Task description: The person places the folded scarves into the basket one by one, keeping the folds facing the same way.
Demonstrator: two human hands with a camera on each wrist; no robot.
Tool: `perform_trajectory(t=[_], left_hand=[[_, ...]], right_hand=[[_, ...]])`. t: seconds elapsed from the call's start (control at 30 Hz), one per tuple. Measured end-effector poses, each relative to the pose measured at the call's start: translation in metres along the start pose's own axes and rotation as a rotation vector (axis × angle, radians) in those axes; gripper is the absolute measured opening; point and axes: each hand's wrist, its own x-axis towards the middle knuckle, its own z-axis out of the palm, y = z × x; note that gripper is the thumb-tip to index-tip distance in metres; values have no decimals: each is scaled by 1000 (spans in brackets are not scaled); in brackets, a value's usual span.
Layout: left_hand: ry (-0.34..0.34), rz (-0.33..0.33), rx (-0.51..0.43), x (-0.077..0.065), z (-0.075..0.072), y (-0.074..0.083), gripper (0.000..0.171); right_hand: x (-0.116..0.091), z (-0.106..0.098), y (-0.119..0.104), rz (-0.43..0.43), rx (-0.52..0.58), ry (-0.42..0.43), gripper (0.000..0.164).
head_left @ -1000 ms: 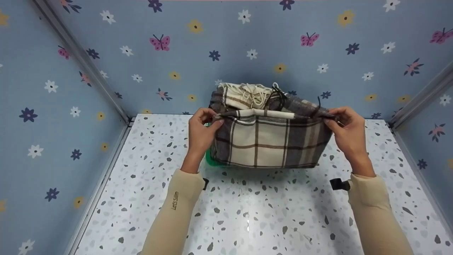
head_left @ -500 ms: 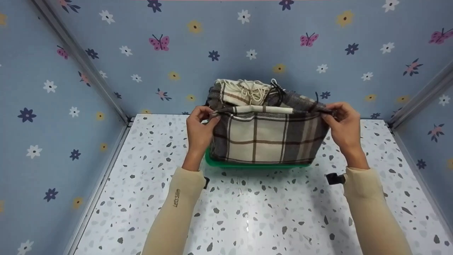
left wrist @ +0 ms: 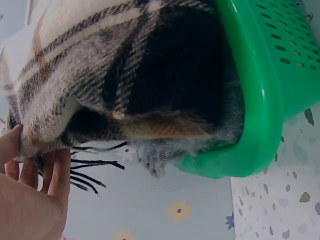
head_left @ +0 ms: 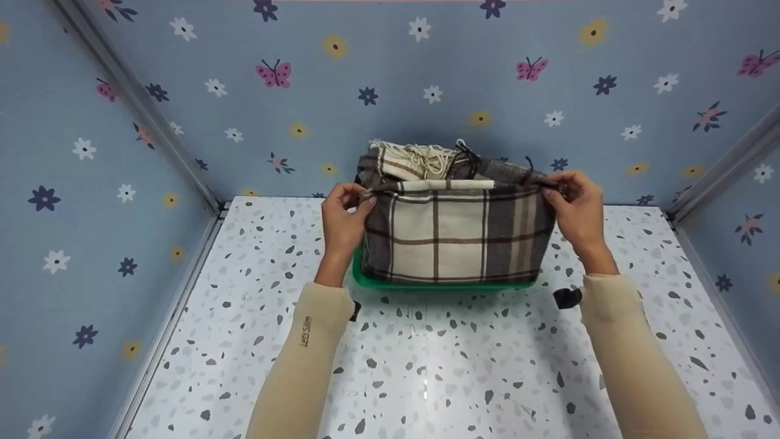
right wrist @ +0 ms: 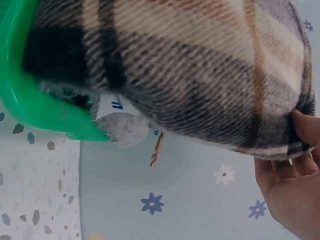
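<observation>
A folded plaid scarf [head_left: 457, 238] in cream, grey and brown, with fringe bunched on top, stands in a green basket [head_left: 448, 285]. At its upper left corner, my left hand [head_left: 344, 222] pinches the cloth between thumb and fingers. My right hand [head_left: 580, 210] pinches the upper right corner the same way. In the left wrist view, dark fringe strands [left wrist: 95, 167] hang beside the left fingers. The right wrist view shows a white tag [right wrist: 117, 106] and grey fuzzy material [right wrist: 125, 129] at the basket rim. Most of the basket is hidden behind the scarf.
The basket stands on a white speckled table [head_left: 420, 366], close to the blue flowered back wall [head_left: 396, 67]. Side panels with metal frame strips [head_left: 146, 110] border the table left and right. The basket side has slotted holes [left wrist: 280, 47].
Both hands keep their pinch on the scarf. The right hand has shifted left and slightly up, with its corner. The scarf's lower edge has moved up, exposing the basket's green front rim.
</observation>
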Motion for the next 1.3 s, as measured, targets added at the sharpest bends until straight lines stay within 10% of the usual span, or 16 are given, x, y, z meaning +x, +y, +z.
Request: perform_trajectory(t=[0.17,0.37,0.5,0.77,1.3], left_hand=[[-15,-33,54,0,0,-5,13],[-138,-35,394,-21,4,-12,41],[-295,-12,523,-40,11,-20,39],[-363,-72,674,-51,17,-32,36],[-375,-112,599,-54,8,-51,37]], right_hand=[[2,4,8,22,-48,-78,29],[-18,15,12,16,-341,-303,67],[-38,24,12,27,-452,-400,62],[-56,35,22,120,-494,-441,57],[-71,47,41,135,-465,-373,58]])
